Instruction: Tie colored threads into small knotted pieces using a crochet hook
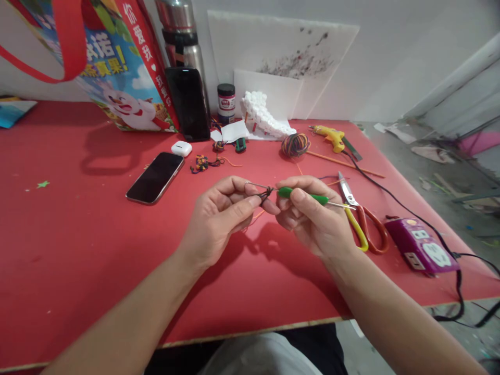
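Note:
Between the fingers of my right hand (308, 208) is a crochet hook with a green handle (321, 199); metal sticks out at both ends. Its thin shaft points left, through a small dark piece of yarn work (266, 194). My left hand (219, 219) pinches that yarn piece between thumb and fingers, close to the hook's tip. An orange strand hangs below the hands. Behind them lies a ball of multicoloured yarn (296, 145), and a thin strand runs from it toward the hands.
Scissors (349, 192) with yellow and red handles and a purple box (422, 247) with a cable lie to the right. A yellow glue gun (330, 136) is at the back right. Phone (156, 178), earbud case (182, 149), bag (128, 99) and steel flask (183, 47) stand or lie left.

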`<state>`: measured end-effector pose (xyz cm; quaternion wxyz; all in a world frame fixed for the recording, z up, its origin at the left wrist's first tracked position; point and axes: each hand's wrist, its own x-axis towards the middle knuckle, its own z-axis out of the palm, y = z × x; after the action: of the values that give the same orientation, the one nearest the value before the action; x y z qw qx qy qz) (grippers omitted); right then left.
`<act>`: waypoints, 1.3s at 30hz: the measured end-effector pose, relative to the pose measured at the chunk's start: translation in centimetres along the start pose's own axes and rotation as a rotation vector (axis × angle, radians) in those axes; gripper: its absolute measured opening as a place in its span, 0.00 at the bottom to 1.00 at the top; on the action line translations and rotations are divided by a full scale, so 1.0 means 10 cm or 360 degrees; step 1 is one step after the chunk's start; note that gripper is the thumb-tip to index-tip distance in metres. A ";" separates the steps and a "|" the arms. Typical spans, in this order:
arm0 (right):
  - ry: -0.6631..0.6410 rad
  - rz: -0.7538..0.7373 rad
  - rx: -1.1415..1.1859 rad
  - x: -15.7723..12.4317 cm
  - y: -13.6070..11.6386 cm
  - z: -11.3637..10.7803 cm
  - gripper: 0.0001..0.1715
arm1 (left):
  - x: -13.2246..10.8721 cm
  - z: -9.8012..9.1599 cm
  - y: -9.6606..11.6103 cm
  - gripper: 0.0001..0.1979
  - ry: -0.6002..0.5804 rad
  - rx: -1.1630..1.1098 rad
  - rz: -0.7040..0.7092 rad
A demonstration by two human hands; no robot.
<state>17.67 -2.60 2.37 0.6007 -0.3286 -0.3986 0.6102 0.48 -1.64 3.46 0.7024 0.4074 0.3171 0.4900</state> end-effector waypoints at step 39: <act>0.0000 -0.0441 -0.0416 -0.05 0.07 -0.06 0.06 | -0.10 0.04 0.02 0.09 -0.0058 0.0331 0.0096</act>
<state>17.87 -3.04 1.42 0.6311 -0.3458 -0.5160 0.4646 0.42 -2.65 3.86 0.6469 0.4964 0.3410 0.4678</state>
